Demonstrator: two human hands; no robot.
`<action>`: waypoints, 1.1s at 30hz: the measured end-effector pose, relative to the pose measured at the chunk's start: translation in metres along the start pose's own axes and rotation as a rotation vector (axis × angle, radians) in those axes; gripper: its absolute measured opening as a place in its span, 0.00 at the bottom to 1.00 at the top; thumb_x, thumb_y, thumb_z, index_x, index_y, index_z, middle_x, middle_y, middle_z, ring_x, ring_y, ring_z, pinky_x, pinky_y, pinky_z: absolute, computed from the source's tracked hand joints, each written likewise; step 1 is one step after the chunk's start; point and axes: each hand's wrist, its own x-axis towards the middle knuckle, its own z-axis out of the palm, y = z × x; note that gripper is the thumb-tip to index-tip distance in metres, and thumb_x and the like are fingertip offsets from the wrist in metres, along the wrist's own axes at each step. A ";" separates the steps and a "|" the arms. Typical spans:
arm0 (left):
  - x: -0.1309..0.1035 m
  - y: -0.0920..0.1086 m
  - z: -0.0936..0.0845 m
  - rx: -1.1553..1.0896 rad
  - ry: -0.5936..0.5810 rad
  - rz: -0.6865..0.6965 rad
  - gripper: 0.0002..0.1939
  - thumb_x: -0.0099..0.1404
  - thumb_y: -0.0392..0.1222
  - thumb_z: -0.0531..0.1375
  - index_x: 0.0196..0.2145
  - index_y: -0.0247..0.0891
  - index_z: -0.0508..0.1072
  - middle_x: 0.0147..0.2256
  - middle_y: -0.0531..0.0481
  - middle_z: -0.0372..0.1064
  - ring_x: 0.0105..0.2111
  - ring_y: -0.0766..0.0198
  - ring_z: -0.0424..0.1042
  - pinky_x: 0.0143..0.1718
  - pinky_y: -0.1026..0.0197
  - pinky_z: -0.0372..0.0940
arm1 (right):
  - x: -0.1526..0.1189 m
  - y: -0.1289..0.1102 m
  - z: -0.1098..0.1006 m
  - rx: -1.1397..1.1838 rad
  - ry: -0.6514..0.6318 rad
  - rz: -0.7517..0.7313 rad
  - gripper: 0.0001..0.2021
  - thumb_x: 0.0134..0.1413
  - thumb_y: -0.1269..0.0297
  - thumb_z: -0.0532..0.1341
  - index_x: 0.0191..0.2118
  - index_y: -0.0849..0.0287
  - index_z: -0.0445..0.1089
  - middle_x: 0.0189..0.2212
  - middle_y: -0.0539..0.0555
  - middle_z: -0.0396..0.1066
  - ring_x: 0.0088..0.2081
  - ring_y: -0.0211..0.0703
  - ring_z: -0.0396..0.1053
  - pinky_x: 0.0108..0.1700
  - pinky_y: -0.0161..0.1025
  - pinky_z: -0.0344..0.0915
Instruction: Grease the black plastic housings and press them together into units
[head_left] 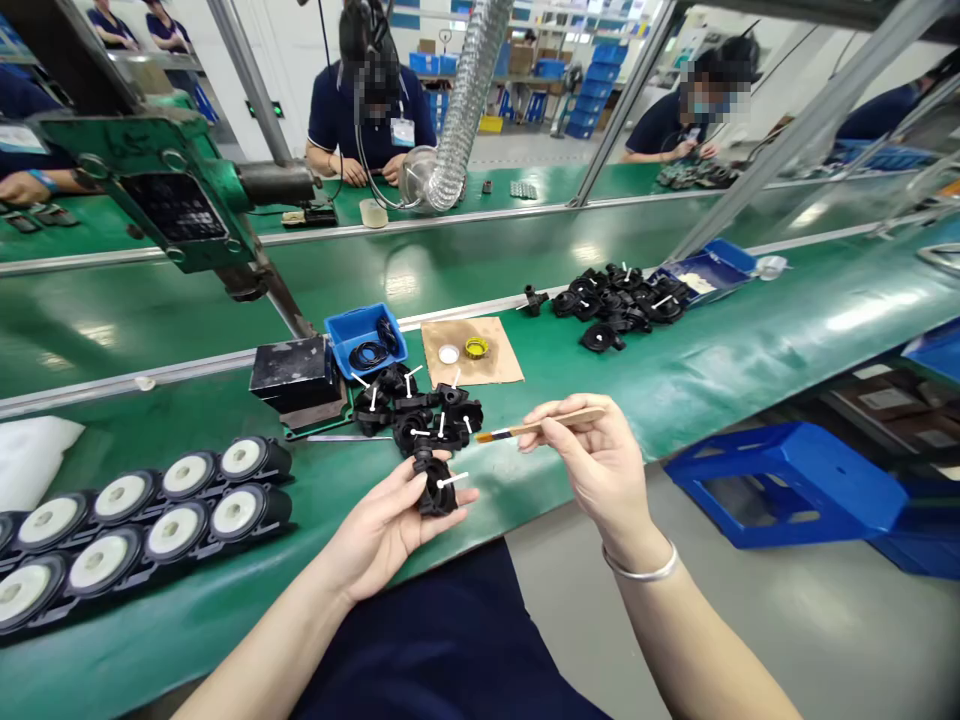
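My left hand (397, 525) holds a black plastic part (435, 488) with a white pin sticking out, near the bench's front edge. In my right hand (589, 450) is a thin brush (570, 420) with a wooden handle, its bristles pointing left, above and to the right of the part and apart from it. Just behind my left hand lies a pile of similar black parts (412, 415) with white pins. Farther back, a piece of cardboard (502, 365) bears a small white cap (448, 355) and a yellow round container (476, 348).
A blue bin (334, 325) with black rings stands beside a black block (294, 375) under a green press (150, 190). Rows of black parts with white discs (176, 530) lie left. Another black pile (619, 300) and a blue tray (731, 258) sit back right. People work opposite.
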 end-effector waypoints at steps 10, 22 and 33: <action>-0.002 -0.003 0.003 -0.150 -0.021 -0.202 0.24 0.75 0.50 0.48 0.51 0.27 0.73 0.43 0.35 0.77 0.39 0.57 0.79 0.42 0.59 0.76 | -0.008 -0.004 0.020 0.065 -0.245 -0.048 0.09 0.62 0.75 0.59 0.44 0.56 0.61 0.40 0.51 0.74 0.35 0.36 0.77 0.39 0.40 0.78; -0.001 -0.004 0.011 -0.188 -0.022 -0.246 0.25 0.74 0.53 0.49 0.52 0.28 0.72 0.41 0.37 0.77 0.37 0.59 0.79 0.42 0.58 0.76 | -0.002 -0.002 0.023 0.021 -0.343 -0.125 0.09 0.61 0.75 0.60 0.44 0.59 0.61 0.41 0.54 0.74 0.38 0.37 0.78 0.41 0.39 0.79; -0.002 -0.004 0.013 -0.165 -0.002 -0.255 0.25 0.74 0.52 0.48 0.49 0.28 0.73 0.39 0.36 0.77 0.34 0.61 0.78 0.40 0.60 0.76 | 0.002 -0.007 0.014 -0.232 -0.440 -0.297 0.13 0.60 0.77 0.60 0.47 0.56 0.64 0.41 0.54 0.73 0.43 0.38 0.75 0.45 0.38 0.76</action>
